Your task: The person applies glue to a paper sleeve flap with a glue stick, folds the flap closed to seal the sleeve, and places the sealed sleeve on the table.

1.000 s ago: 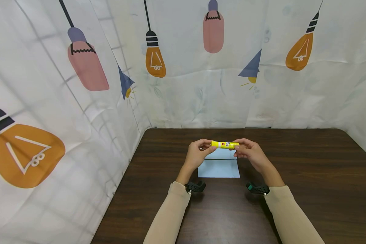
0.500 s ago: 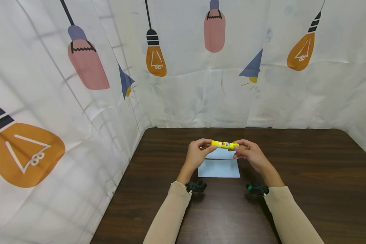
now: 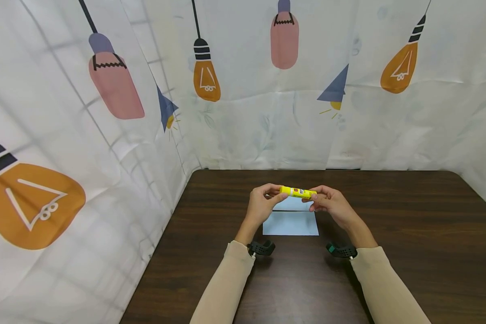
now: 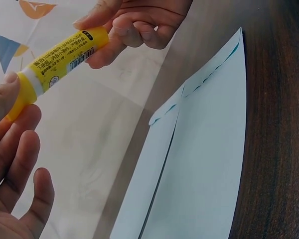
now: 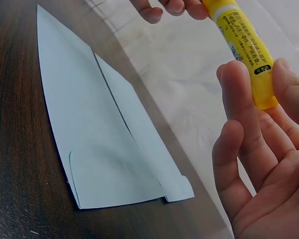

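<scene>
A yellow glue stick [image 3: 298,192] with a white band is held up level between both hands, above pale blue paper [image 3: 290,223]. My left hand [image 3: 262,203] pinches its capped end between thumb and fingers, seen close in the left wrist view. At the other end, the thumb and fingers of my right hand [image 3: 332,204] grip the base. The cap appears to be on. Below, the paper lies on the table with a dark line or gap across it; whether it is one folded sheet or two pieces I cannot tell. Teal marks run along one edge [image 4: 204,79].
The dark brown wooden table [image 3: 409,252] extends around the paper on all sides. Behind and to the left hangs a white curtain [image 3: 243,130] printed with lamps and bulbs. Each wrist wears a black band [image 3: 261,248].
The glue stick has tilted very slightly, its right end a little lower. Both hands keep their hold in nearly the same place, and the paper has not moved.
</scene>
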Available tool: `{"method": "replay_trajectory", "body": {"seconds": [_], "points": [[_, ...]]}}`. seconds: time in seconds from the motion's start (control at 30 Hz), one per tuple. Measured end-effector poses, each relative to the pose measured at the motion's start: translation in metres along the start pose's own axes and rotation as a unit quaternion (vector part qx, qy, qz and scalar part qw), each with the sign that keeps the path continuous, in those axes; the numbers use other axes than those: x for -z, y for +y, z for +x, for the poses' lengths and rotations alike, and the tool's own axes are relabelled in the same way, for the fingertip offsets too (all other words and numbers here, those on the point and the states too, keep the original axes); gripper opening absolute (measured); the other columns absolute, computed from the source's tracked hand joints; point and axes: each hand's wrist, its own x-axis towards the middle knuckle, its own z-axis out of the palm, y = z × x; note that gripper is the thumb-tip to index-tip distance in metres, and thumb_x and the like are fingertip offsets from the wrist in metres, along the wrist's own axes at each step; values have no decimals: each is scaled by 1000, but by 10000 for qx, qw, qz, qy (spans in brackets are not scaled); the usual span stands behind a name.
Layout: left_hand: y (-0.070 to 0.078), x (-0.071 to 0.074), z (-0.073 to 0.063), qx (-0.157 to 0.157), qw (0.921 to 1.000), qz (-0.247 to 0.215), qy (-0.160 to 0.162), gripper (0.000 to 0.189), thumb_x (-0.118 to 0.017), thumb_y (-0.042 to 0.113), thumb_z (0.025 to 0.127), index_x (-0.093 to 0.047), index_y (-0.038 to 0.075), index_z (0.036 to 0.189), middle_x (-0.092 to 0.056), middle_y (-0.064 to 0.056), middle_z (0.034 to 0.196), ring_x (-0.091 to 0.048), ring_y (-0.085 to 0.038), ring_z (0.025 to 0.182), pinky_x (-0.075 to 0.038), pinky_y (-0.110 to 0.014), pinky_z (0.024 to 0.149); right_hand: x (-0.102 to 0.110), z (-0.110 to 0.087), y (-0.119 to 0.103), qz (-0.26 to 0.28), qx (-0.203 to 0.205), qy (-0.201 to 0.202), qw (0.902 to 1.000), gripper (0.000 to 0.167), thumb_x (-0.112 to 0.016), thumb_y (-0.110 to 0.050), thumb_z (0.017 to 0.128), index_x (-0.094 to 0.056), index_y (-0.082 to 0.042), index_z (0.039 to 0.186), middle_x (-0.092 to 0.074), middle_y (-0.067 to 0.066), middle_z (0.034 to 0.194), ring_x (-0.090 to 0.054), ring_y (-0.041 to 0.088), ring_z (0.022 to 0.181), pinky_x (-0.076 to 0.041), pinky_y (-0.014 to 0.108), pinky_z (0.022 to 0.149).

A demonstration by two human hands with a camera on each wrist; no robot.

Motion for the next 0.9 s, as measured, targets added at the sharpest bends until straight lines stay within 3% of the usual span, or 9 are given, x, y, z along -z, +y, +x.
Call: {"method": "replay_trajectory", "body": {"seconds": [0.2, 0.9], "points": [[2, -2, -1, 32, 10000, -25, 7, 28, -82, 31, 88, -78, 13, 109, -76, -2, 97, -64, -12, 85, -53, -27, 77, 0, 0, 1, -91, -44, -102, 9999, 32, -58, -24, 106, -59, 1, 124, -78, -4, 101, -72, 24, 77, -60, 34, 82], [2, -1, -1, 23, 9999, 60, -156, 26, -81, 31, 88, -78, 15, 109, -76, -2, 97, -64, -11, 83, -53, -26, 77, 0, 0, 1, -157, -136, -355, 9992, 36, -54, -30, 107, -58, 4, 120, -79, -2, 97, -71, 15, 75, -60, 34, 82]]}}
